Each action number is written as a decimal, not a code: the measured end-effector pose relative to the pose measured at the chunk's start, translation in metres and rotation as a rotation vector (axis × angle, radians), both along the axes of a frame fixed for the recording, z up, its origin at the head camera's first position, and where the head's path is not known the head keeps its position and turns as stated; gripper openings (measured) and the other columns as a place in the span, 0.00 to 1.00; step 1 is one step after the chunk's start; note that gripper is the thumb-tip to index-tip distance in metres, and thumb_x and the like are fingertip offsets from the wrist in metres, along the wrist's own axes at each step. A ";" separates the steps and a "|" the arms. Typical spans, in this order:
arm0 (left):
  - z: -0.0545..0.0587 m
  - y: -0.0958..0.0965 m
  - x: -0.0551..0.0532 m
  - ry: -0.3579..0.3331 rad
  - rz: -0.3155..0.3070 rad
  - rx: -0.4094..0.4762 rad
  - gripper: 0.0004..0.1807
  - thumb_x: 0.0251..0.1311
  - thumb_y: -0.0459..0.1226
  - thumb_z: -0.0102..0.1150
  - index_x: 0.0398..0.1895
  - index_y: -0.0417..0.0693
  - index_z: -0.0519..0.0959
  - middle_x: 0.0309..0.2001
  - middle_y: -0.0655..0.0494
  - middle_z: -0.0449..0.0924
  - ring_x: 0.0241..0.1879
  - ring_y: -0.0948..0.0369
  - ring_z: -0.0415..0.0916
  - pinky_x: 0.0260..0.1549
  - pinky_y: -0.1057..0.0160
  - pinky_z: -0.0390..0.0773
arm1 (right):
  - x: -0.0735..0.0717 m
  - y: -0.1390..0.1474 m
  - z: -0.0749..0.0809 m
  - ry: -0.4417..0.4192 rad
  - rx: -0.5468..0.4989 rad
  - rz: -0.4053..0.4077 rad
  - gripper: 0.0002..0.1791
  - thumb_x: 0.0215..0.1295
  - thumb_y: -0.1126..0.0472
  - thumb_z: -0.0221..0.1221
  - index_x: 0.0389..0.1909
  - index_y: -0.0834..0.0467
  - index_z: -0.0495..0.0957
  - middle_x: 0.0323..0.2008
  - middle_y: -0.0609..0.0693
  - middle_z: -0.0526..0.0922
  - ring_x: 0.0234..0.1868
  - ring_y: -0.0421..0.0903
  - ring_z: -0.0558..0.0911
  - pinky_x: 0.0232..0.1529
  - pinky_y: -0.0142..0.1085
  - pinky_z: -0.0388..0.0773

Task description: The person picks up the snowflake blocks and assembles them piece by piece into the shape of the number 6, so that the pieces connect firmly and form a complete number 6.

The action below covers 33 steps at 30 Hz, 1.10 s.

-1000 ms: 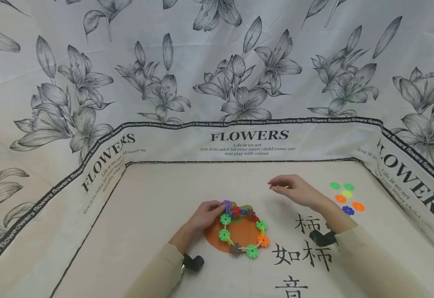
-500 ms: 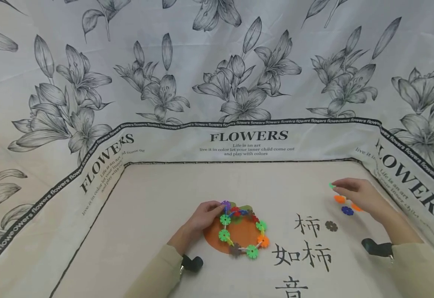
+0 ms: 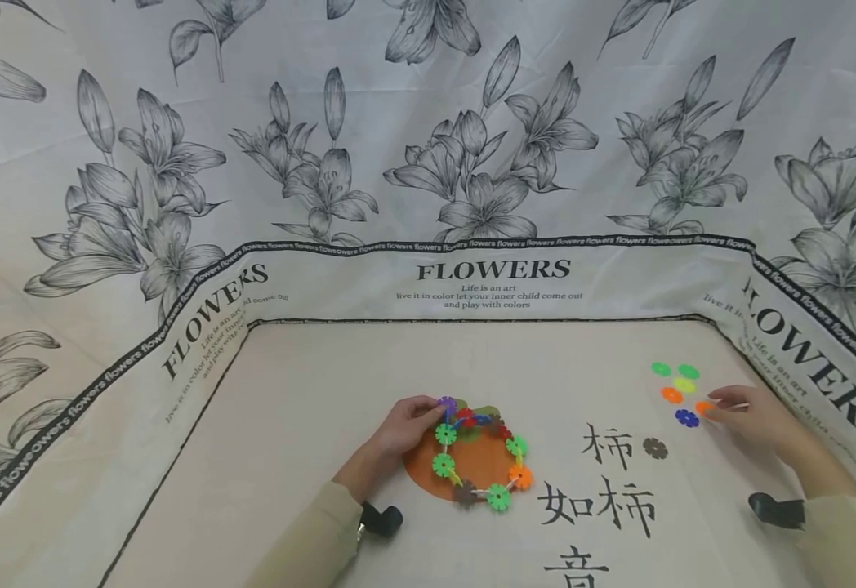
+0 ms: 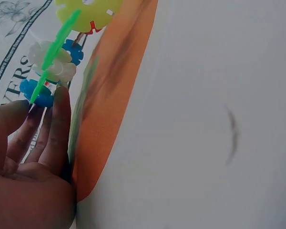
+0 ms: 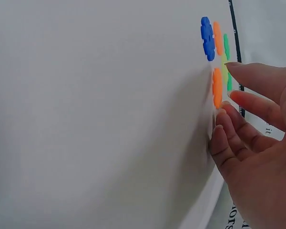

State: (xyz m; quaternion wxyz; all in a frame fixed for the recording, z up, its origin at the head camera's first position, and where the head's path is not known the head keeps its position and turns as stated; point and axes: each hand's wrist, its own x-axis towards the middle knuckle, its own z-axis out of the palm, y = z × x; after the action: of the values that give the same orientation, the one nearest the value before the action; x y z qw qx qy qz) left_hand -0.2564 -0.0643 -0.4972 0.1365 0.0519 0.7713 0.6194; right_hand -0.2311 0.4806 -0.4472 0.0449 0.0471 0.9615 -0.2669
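Your left hand (image 3: 402, 429) pinches the purple disc (image 3: 446, 404) of the linked ring (image 3: 498, 496), which lies over the orange fruit print (image 3: 483, 459); your right hand (image 3: 755, 416), thumb and fingers apart, is at the loose orange disc (image 5: 218, 88) beside the blue disc (image 3: 688, 419). The step appears to be picking it up, which next calls for a pinch at its rim

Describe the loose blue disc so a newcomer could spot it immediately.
On the pale tabletop, the right hand is at a small cluster of loose, notched discs. The blue disc lies at its near edge, beside two orange discs; it is the cluster's only blue piece.
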 end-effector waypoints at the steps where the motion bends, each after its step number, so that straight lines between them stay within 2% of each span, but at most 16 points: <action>1: 0.000 0.000 0.000 -0.003 0.000 0.001 0.13 0.73 0.42 0.59 0.49 0.40 0.83 0.47 0.51 0.86 0.49 0.58 0.77 0.62 0.51 0.73 | 0.001 0.001 -0.001 0.000 0.000 0.007 0.33 0.68 0.53 0.64 0.58 0.78 0.70 0.50 0.77 0.75 0.46 0.66 0.78 0.35 0.41 0.77; 5: 0.000 0.000 -0.002 -0.005 0.001 -0.001 0.13 0.73 0.42 0.59 0.48 0.41 0.83 0.46 0.52 0.86 0.48 0.58 0.77 0.61 0.52 0.73 | 0.003 0.003 -0.006 0.021 0.004 0.004 0.30 0.66 0.57 0.65 0.56 0.78 0.72 0.47 0.76 0.77 0.43 0.62 0.78 0.34 0.37 0.76; 9: 0.001 0.000 -0.003 -0.002 0.004 -0.008 0.12 0.73 0.42 0.60 0.47 0.42 0.83 0.46 0.53 0.85 0.49 0.58 0.76 0.61 0.51 0.73 | 0.002 0.002 -0.007 0.040 0.003 -0.021 0.27 0.66 0.60 0.65 0.55 0.79 0.72 0.46 0.75 0.78 0.42 0.63 0.78 0.37 0.44 0.79; 17: 0.001 0.001 -0.002 -0.020 0.010 -0.013 0.12 0.73 0.42 0.60 0.48 0.43 0.84 0.46 0.53 0.85 0.49 0.58 0.76 0.62 0.51 0.72 | 0.001 0.005 -0.014 0.019 0.000 -0.070 0.29 0.66 0.56 0.65 0.54 0.78 0.72 0.48 0.76 0.78 0.45 0.66 0.78 0.42 0.53 0.79; 21: 0.000 0.000 -0.002 -0.033 0.011 -0.007 0.13 0.73 0.42 0.60 0.48 0.41 0.83 0.46 0.53 0.85 0.49 0.58 0.76 0.61 0.51 0.72 | -0.001 0.009 -0.017 0.004 -0.036 -0.070 0.28 0.67 0.54 0.64 0.53 0.76 0.73 0.47 0.75 0.78 0.44 0.63 0.79 0.39 0.47 0.79; 24: -0.001 0.000 -0.002 -0.037 0.011 0.002 0.12 0.73 0.42 0.60 0.48 0.41 0.83 0.45 0.53 0.86 0.48 0.58 0.76 0.61 0.52 0.72 | -0.002 0.009 -0.017 0.006 -0.058 -0.056 0.28 0.69 0.52 0.63 0.52 0.75 0.74 0.43 0.69 0.81 0.40 0.57 0.80 0.34 0.40 0.78; 27: 0.000 0.000 -0.003 -0.042 0.012 0.004 0.12 0.73 0.42 0.60 0.47 0.42 0.83 0.45 0.54 0.86 0.48 0.59 0.76 0.61 0.52 0.72 | 0.000 0.002 -0.012 0.021 -0.059 -0.043 0.30 0.70 0.49 0.62 0.53 0.74 0.74 0.41 0.63 0.84 0.40 0.54 0.80 0.33 0.36 0.76; 30: 0.000 0.001 -0.002 -0.034 0.014 -0.002 0.12 0.74 0.41 0.59 0.49 0.41 0.83 0.45 0.52 0.87 0.48 0.59 0.78 0.61 0.51 0.73 | -0.001 -0.013 -0.005 0.067 -0.055 -0.031 0.29 0.71 0.48 0.62 0.53 0.73 0.75 0.43 0.66 0.84 0.41 0.56 0.81 0.34 0.36 0.76; 33: 0.000 0.000 -0.002 -0.028 0.010 0.004 0.13 0.74 0.40 0.59 0.50 0.40 0.82 0.45 0.51 0.87 0.47 0.60 0.79 0.60 0.52 0.75 | -0.004 -0.033 0.003 0.113 -0.075 0.014 0.26 0.72 0.51 0.62 0.52 0.73 0.76 0.47 0.69 0.83 0.44 0.58 0.82 0.35 0.34 0.78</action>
State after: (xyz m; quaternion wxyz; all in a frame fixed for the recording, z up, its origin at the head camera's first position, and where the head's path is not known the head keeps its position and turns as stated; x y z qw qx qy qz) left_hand -0.2581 -0.0642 -0.4975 0.1439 0.0397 0.7685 0.6221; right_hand -0.2351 0.4474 -0.4444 -0.0060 0.0235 0.9521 -0.3047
